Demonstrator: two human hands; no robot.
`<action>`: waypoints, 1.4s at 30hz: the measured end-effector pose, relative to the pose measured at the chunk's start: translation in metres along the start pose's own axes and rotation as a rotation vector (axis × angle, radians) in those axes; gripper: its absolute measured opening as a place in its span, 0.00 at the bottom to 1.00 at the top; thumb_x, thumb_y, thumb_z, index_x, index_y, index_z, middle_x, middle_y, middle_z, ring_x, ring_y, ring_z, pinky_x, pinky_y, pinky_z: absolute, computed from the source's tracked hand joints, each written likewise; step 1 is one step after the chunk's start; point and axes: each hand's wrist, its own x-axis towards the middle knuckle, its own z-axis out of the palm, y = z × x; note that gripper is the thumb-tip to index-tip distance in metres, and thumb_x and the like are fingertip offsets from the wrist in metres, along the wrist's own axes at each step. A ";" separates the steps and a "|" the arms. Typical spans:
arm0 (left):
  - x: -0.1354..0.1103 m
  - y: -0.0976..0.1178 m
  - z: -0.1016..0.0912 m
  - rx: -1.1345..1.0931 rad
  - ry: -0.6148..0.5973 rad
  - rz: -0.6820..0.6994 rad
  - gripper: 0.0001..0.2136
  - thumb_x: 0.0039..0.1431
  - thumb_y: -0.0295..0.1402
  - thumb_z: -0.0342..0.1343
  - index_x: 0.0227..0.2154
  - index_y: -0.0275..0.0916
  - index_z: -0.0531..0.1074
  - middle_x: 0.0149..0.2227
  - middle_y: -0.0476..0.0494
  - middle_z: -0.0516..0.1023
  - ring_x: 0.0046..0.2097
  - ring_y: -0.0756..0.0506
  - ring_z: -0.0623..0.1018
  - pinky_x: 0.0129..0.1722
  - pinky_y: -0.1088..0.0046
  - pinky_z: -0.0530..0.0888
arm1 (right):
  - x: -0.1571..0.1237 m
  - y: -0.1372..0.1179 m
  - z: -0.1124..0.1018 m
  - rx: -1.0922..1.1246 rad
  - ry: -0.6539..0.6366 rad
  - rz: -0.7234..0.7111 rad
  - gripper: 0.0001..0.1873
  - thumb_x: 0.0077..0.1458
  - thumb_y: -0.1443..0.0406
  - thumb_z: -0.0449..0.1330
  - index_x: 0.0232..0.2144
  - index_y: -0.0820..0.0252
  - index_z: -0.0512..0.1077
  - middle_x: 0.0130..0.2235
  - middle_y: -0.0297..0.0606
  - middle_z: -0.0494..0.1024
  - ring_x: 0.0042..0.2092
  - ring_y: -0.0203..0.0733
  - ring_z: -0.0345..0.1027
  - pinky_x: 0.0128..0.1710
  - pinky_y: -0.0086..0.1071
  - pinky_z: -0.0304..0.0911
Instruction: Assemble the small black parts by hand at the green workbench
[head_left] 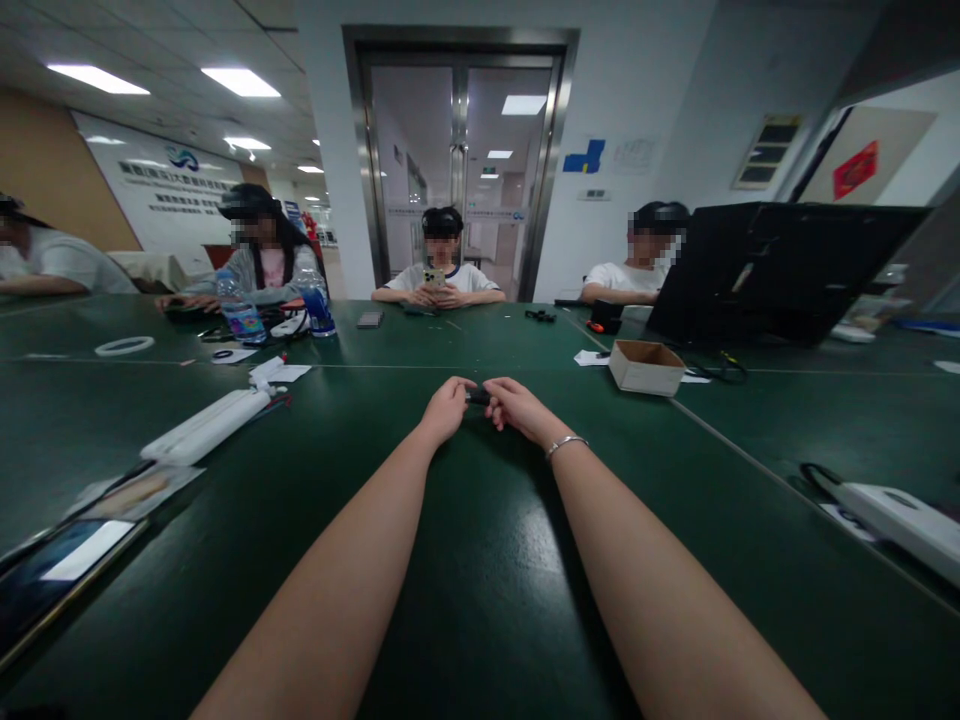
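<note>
Both my arms reach forward over the dark green table [480, 560]. A small black object [478, 397] is held between my hands, too small and too covered by fingers for me to name its kind. My left hand [448, 408] pinches its left end. On the other end, my right hand [517, 408] has its thumb and fingers closed, with a silver bracelet [568, 446] around that wrist. The hands are close together, just above or on the tabletop; which of these I cannot tell.
An open cardboard box [646, 372] stands right of my hands, before a black monitor [780, 270]. At left lie a white power strip [206, 425] and a phone-like slab [67, 570]. Water bottles [241, 315] stand farther back. A white device [900, 515] lies at right. Several people sit around the table.
</note>
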 end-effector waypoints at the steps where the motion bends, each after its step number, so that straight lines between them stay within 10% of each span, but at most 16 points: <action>1: 0.000 0.000 0.000 0.000 0.006 0.003 0.12 0.62 0.31 0.41 0.37 0.37 0.71 0.28 0.48 0.70 0.24 0.52 0.65 0.27 0.77 0.63 | 0.000 0.000 0.000 -0.004 0.000 -0.010 0.06 0.60 0.67 0.55 0.40 0.62 0.62 0.24 0.30 0.68 0.16 0.29 0.60 0.12 0.21 0.60; 6: -0.002 0.005 0.000 0.003 0.010 -0.016 0.13 0.62 0.30 0.41 0.38 0.37 0.71 0.30 0.47 0.70 0.26 0.52 0.66 0.28 0.77 0.63 | -0.005 -0.003 -0.005 0.132 -0.071 -0.030 0.25 0.49 0.76 0.62 0.46 0.57 0.59 0.32 0.29 0.70 0.22 0.30 0.68 0.22 0.24 0.69; 13: -0.003 0.006 -0.001 -0.006 0.001 -0.018 0.13 0.62 0.31 0.41 0.38 0.36 0.71 0.23 0.49 0.67 0.24 0.51 0.65 0.26 0.77 0.61 | -0.002 -0.003 0.001 0.032 0.024 -0.001 0.04 0.63 0.66 0.53 0.38 0.63 0.63 0.21 0.30 0.68 0.17 0.31 0.62 0.14 0.22 0.63; 18: -0.002 0.004 0.000 -0.013 -0.001 -0.007 0.12 0.62 0.31 0.41 0.38 0.37 0.70 0.25 0.49 0.68 0.24 0.52 0.65 0.25 0.77 0.61 | -0.003 -0.003 -0.002 0.135 -0.027 -0.011 0.20 0.53 0.75 0.61 0.44 0.58 0.59 0.28 0.30 0.71 0.22 0.32 0.69 0.22 0.24 0.69; 24: -0.002 0.004 0.000 0.003 0.000 -0.013 0.13 0.62 0.31 0.40 0.38 0.36 0.70 0.21 0.51 0.63 0.22 0.52 0.63 0.24 0.77 0.60 | 0.000 0.000 -0.001 0.008 0.008 -0.024 0.07 0.59 0.70 0.56 0.40 0.62 0.62 0.26 0.32 0.70 0.17 0.30 0.63 0.13 0.21 0.61; 28: -0.003 0.006 -0.001 0.007 0.004 -0.013 0.13 0.62 0.30 0.40 0.39 0.36 0.70 0.22 0.50 0.65 0.23 0.52 0.65 0.24 0.77 0.60 | -0.003 -0.001 -0.001 0.085 -0.015 -0.070 0.24 0.49 0.78 0.62 0.45 0.58 0.61 0.36 0.33 0.71 0.22 0.29 0.68 0.20 0.22 0.68; 35: -0.004 0.007 0.000 0.004 0.020 -0.017 0.12 0.62 0.31 0.41 0.38 0.37 0.70 0.20 0.51 0.64 0.23 0.51 0.65 0.25 0.77 0.60 | -0.001 -0.001 0.001 -0.009 0.032 -0.015 0.04 0.62 0.69 0.53 0.41 0.63 0.64 0.25 0.33 0.70 0.17 0.30 0.62 0.13 0.21 0.62; 42: -0.003 0.002 0.000 0.013 0.006 0.013 0.12 0.63 0.33 0.41 0.38 0.38 0.70 0.19 0.52 0.63 0.23 0.51 0.65 0.26 0.76 0.62 | -0.003 -0.002 -0.002 0.085 -0.026 -0.011 0.16 0.55 0.70 0.61 0.45 0.60 0.63 0.30 0.32 0.71 0.21 0.30 0.68 0.20 0.23 0.68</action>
